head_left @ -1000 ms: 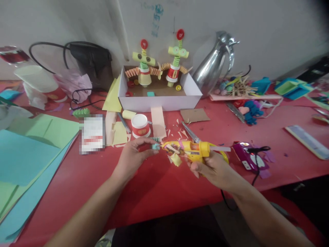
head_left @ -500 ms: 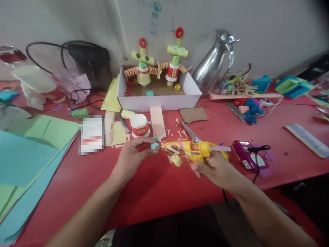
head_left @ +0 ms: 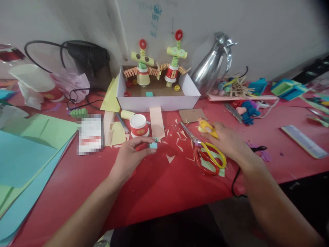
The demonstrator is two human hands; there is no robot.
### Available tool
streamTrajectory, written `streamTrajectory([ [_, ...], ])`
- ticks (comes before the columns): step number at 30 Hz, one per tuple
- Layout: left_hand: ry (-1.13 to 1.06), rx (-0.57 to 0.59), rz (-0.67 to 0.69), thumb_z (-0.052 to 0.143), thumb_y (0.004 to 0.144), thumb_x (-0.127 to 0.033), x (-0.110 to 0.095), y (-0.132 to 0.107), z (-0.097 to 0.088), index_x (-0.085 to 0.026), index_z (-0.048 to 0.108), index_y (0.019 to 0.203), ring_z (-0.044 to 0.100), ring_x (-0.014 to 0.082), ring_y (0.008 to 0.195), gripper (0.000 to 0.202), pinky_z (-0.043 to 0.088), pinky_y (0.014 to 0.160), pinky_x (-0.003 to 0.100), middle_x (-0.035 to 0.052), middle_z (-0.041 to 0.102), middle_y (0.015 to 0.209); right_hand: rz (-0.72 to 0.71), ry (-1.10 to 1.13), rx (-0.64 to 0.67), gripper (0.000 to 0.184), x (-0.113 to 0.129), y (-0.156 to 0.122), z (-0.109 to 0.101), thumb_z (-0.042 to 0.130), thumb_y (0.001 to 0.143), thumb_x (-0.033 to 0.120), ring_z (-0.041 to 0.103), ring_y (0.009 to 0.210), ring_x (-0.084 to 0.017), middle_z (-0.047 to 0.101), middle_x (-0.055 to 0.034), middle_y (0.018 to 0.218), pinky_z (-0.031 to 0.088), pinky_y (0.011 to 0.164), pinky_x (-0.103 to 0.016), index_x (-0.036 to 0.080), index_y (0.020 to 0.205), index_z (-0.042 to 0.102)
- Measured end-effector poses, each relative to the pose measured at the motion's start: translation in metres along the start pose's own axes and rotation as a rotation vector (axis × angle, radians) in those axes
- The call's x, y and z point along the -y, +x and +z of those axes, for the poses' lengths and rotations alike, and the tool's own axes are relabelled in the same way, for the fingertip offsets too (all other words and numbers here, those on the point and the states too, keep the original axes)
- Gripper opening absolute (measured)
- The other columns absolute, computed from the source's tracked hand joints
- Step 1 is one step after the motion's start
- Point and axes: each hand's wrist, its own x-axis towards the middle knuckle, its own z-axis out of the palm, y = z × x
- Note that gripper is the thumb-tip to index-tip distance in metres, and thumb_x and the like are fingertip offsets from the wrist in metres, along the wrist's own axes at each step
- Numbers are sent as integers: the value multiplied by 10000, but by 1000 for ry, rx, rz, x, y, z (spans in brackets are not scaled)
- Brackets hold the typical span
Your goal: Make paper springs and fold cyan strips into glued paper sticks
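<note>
My left hand (head_left: 131, 156) pinches a small teal folded paper piece (head_left: 153, 145) just above the red table (head_left: 159, 185), in front of a red-and-white paper cup (head_left: 139, 125). Farther right, my right hand (head_left: 226, 142) is wrapped round the yellow glue gun (head_left: 205, 126), most of which it hides; the gun sits low over the table. Scissors with red and yellow handles (head_left: 208, 156) lie right beside that hand, on a green scrap.
A white box (head_left: 156, 97) holds two paper-cup figures (head_left: 156, 67) at the back. A steel jug (head_left: 213, 67), a black bag (head_left: 87, 58), coloured paper sheets (head_left: 28, 147) at left, craft clutter (head_left: 241, 91) at right and paper snippets lie about.
My right hand has carried the glue gun away from the teal piece, to the right and farther back, down toward the table. The scissors now show. The left hand has barely moved.
</note>
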Motion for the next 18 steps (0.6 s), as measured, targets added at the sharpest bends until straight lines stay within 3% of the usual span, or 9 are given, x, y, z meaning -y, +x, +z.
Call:
streamTrajectory([
  [2, 14, -7, 12, 809, 660, -270, 1, 1, -1, -239, 738, 867, 641, 234, 1056, 221, 466, 972, 385, 30, 747, 1004, 43, -218, 29, 459, -17, 13, 9, 584, 896, 455, 639, 882, -320, 597, -213, 1099, 465, 700, -392, 96, 1183, 569],
  [4, 66, -24, 27, 813, 660, -297, 2, 1, -3, -248, 739, 864, 646, 246, 1052, 222, 460, 985, 409, 28, 749, 981, 46, -310, -3, 430, -19, 16, 13, 592, 901, 381, 605, 982, -351, 564, -242, 1146, 462, 775, -431, 80, 1208, 569],
  [7, 193, -49, 50, 807, 669, -326, 1, 2, -4, -252, 744, 873, 654, 258, 1037, 226, 451, 1004, 430, 31, 751, 973, -62, -252, -203, 284, 11, -1, 15, 557, 911, 237, 503, 1136, -374, 547, -213, 1215, 413, 907, -527, 138, 1173, 605],
  [9, 278, -56, 79, 794, 683, -330, -1, 1, -4, -250, 748, 877, 665, 254, 1002, 215, 464, 993, 420, 30, 754, 957, -327, -16, -81, 194, 45, -17, 18, 502, 943, 189, 526, 1089, -294, 604, -124, 1128, 417, 946, -482, 204, 1069, 648],
  [11, 350, -50, 122, 775, 704, -328, -3, 0, -2, -248, 750, 868, 674, 241, 960, 185, 487, 960, 392, 22, 756, 936, -439, 191, 156, 148, 76, -31, 25, 532, 953, 219, 547, 1024, -245, 630, -79, 1060, 437, 945, -422, 222, 1021, 664],
  [14, 426, -37, 170, 751, 729, -313, -5, -1, 0, -251, 748, 859, 678, 219, 905, 144, 513, 899, 352, 6, 755, 907, -386, 242, 247, 77, 100, -39, 38, 584, 930, 211, 526, 990, -253, 627, -83, 977, 440, 914, -409, 185, 927, 657],
  [18, 451, -29, 175, 744, 730, -292, -6, -2, 0, -248, 748, 861, 677, 213, 877, 138, 521, 854, 336, 2, 752, 887, -327, 241, 279, 117, 101, -39, 46, 590, 909, 137, 519, 935, -246, 621, -79, 906, 429, 864, -390, 175, 800, 609],
])
